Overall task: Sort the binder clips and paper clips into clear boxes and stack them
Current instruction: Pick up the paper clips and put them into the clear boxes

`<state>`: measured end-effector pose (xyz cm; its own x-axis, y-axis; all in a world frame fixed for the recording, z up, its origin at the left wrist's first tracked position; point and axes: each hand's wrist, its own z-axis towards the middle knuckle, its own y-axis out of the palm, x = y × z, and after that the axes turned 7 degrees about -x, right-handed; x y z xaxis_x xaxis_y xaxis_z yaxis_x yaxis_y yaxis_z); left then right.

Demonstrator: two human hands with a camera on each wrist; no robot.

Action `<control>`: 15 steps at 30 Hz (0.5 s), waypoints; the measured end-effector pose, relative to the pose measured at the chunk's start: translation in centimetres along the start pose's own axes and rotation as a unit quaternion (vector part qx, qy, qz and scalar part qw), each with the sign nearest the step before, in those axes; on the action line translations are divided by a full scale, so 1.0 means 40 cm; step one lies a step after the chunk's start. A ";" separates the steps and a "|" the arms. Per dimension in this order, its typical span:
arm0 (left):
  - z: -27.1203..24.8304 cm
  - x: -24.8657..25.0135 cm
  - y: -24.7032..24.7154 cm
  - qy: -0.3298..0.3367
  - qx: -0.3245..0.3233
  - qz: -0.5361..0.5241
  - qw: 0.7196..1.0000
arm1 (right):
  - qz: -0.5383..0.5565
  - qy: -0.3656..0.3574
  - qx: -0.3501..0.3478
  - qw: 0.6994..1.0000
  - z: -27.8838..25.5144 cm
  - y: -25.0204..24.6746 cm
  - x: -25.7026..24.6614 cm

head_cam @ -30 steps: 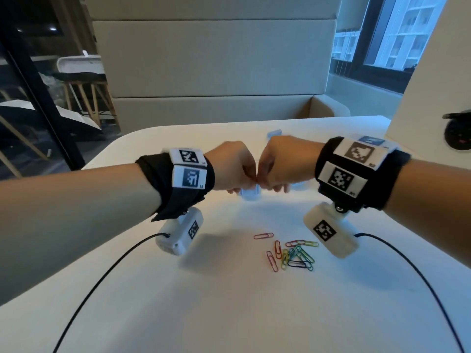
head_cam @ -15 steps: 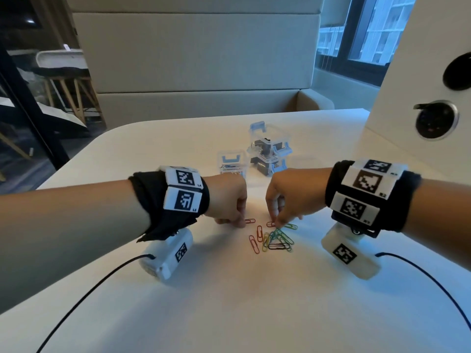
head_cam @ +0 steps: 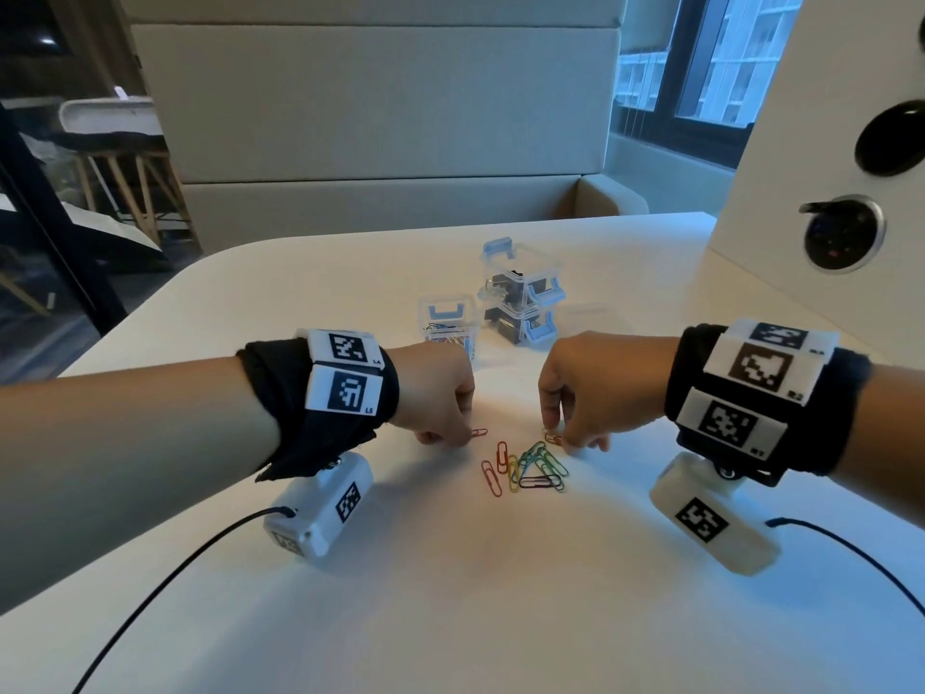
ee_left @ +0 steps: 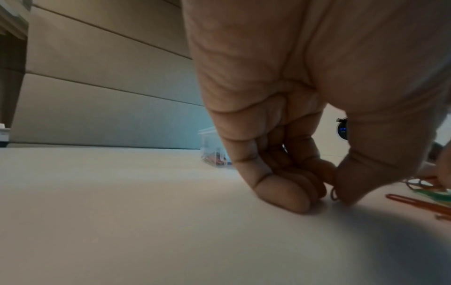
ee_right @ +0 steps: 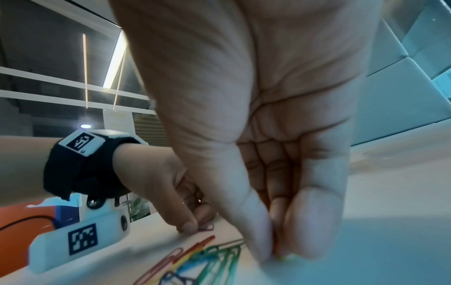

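Left fingers (ee_left: pixel 288 190) curled down and pinched on a red clip (head_cam: pixel 478 433) flat on the tabletop (head_cam: pixel 450 593), at the left edge of the pile (head_cam: pixel 525 468). Right fingers (ee_right: pixel 268 227) pressed together on an orange clip (head_cam: pixel 552 438) at the far right edge of the pile. Both hands down low, left hand (head_cam: pixel 435 393) and right hand (head_cam: pixel 595 388) on each side of the pile, knuckles up.

Clips: thin bent wire, very light, smooth and a bit slippery. Hard to lift flat off a smooth top, so best to pinch one end with nail and thumb, or slide it first. Likely to hook on each other in the pile, so maybe two up at once. Not easy to break, but easy to drop.

Behind the pile, a small box (head_cam: pixel 448 325) with colored clips inside, lid up. Right of that box, two boxes (head_cam: pixel 520 298) stacked, dark things inside, most likely the binder clips.

Hard to see: the clip under the right fingers, mostly covered in the right wrist view. Only a small loop of the red clip seen in the left wrist view. Cannot tell if either clip is off the tabletop yet. Small box partly hidden behind the left hand. Number of clips in the pile not clear, since they overlap.
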<state>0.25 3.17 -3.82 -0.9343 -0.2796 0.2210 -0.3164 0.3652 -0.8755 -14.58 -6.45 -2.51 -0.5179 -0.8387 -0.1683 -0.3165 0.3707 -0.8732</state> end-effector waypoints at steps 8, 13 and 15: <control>-0.008 0.001 -0.001 0.003 -0.002 -0.032 0.999 | -0.023 0.038 -0.021 0.999 0.006 0.002 -0.013; -0.014 0.001 -0.002 0.007 -0.006 -0.043 0.999 | -0.040 0.035 -0.017 0.998 0.012 0.003 -0.020; -0.016 -0.002 -0.002 0.009 -0.008 -0.046 0.999 | -0.040 0.032 -0.020 0.999 0.015 0.002 -0.024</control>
<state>0.25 3.73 -3.48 -0.9041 -0.2966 0.3075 -0.4029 0.3523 -0.8447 -13.63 -5.87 -2.67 -0.5390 -0.8395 -0.0692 -0.3886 0.3207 -0.8638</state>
